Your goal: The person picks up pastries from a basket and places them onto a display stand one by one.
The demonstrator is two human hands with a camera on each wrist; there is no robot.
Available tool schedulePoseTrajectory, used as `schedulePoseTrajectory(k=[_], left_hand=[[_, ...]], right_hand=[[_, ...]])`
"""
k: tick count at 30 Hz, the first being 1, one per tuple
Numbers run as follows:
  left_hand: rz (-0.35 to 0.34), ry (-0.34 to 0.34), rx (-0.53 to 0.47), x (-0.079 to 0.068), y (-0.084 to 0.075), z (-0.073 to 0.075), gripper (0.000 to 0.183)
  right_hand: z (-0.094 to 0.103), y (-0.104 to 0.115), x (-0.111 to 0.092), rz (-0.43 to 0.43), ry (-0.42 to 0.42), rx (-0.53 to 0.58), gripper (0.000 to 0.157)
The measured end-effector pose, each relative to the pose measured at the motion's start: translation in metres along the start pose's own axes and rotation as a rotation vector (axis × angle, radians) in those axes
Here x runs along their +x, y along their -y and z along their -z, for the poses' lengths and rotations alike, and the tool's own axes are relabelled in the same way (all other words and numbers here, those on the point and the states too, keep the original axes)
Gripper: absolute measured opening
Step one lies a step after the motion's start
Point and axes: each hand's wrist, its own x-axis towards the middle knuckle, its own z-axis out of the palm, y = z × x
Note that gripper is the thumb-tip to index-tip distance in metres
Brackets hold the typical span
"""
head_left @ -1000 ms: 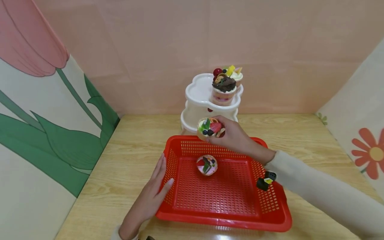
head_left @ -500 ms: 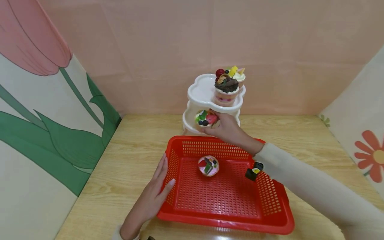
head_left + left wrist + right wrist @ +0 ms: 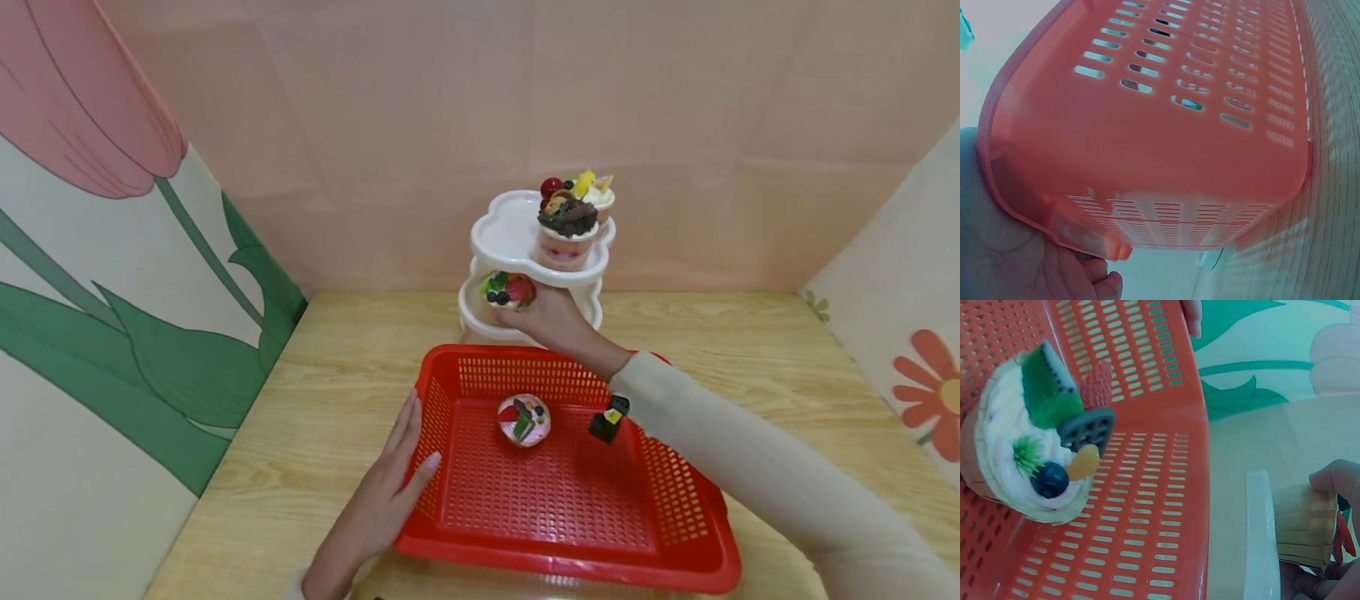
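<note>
In the head view, my right hand (image 3: 558, 321) grips a cupcake (image 3: 507, 287) topped with green, red and dark berry pieces, at the lower tier of a white two-tier stand (image 3: 498, 229). The right wrist view shows its pale paper wrapper (image 3: 1304, 519) between thumb and fingers, beside the tier's rim; whether it touches the tier is unclear. My left hand (image 3: 375, 500) rests on the left rim of a red basket (image 3: 570, 565), fingers extended, thumb over the edge. A pink-cream cupcake (image 3: 524, 421) stands inside the basket.
Two dessert cups stand on the upper tier's right side: a chocolate-topped one (image 3: 567, 233) in front and a fruit-topped one (image 3: 597, 196) behind. The basket is right in front of the stand on a wooden table (image 3: 345, 367). Printed cloth walls surround the table.
My right hand has carried the held cupcake from above the basket's back edge forward to the stand's lower tier. The left hand has stayed on the basket rim.
</note>
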Motion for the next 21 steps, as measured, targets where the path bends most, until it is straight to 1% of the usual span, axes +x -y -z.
schedulePoseTrajectory(k=[4,10,15,21], left_hand=[[-0.008,-0.009,0.010,-0.001,0.000,-0.001,0.074],[-0.031,-0.014,0.018,0.000,0.000,-0.002,0.074],[-0.016,-0.009,0.003,0.000,-0.001,-0.001,0.075],[-0.005,-0.008,-0.004,0.000,-0.002,-0.002,0.075]], right_hand=[[-0.002,-0.002,0.005,-0.016,0.009,-0.024,0.077],[-0.003,-0.004,0.010,-0.033,0.024,-0.054,0.072],[-0.004,-0.004,0.011,-0.042,0.049,-0.038,0.070],[-0.004,-0.007,0.013,-0.007,0.076,-0.008,0.072]])
